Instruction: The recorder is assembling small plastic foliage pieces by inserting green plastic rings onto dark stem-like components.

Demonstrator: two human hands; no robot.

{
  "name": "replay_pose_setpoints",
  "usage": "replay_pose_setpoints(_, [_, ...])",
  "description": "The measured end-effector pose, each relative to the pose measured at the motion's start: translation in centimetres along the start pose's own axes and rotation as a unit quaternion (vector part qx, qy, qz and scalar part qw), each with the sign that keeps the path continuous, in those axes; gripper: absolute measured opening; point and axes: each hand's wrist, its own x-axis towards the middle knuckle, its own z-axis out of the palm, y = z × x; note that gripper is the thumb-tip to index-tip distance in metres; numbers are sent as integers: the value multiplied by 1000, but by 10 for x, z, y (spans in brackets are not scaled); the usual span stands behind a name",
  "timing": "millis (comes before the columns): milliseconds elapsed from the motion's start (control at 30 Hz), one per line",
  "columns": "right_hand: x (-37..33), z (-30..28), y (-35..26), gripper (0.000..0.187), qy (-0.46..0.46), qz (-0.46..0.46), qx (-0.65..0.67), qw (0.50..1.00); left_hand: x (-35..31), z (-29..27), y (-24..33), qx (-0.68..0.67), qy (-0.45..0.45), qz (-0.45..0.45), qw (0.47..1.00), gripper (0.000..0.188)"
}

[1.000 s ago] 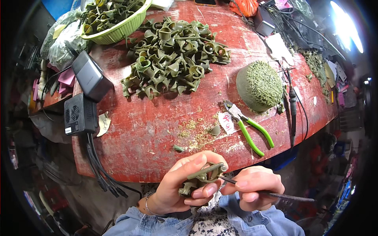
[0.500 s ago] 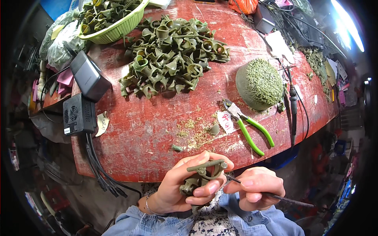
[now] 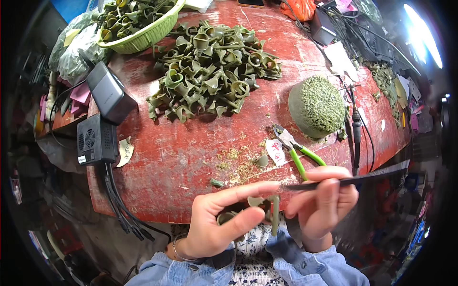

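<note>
- Your left hand [image 3: 210, 231] is clamped on an olive part [image 3: 275, 213], its index finger stretched out above it and its thumb lying across the near side.
- The part sits in that hand at the near edge of the red counter [image 3: 162, 167], in front of your body; some of it is hidden by your fingers.
- Your right hand [image 3: 329, 205] pinches a thin dark file [image 3: 379, 175] between thumb and fingers, well above the part's lower end.
- The file's tip is just beside your left index fingertip; you cannot tell here whether they touch.
- Beyond your right hand lie the green-handled pliers [image 3: 299, 159], one handle partly covered by it.
- A paper tag [image 3: 275, 151] lies beside the pliers, with a small cone [image 3: 262, 161] next to it.
- Farther back stands a round green block [image 3: 305, 110] with a grainy top.
- Across the counter you have a pile [image 3: 210, 76] of similar olive pieces, and a green basket [image 3: 143, 40] of more at the far left.
</note>
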Motion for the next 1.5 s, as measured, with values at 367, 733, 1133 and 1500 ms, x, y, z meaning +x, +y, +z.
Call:
replay_pose_setpoints(367, [4, -1, -11, 18, -180, -250, -206, 929, -6, -10, 6, -52, -97, 48, 993, 35])
replay_pose_setpoints(733, [-1, -2, -1, 29, -102, -156, -177, 966, 9, -7, 7, 183, -68, 208, 958, 59])
replay_pose_setpoints(1133, [-2, -16, 7, 35, -81, -126, 63, 987, 11, -4, 3, 175, -9, 142, 974, 49])
replay_pose_setpoints(1500, [4, -17, 5, 24, -126, 10, 162, 979, 11, 0, 8, 221, -35, 150, 963, 44])
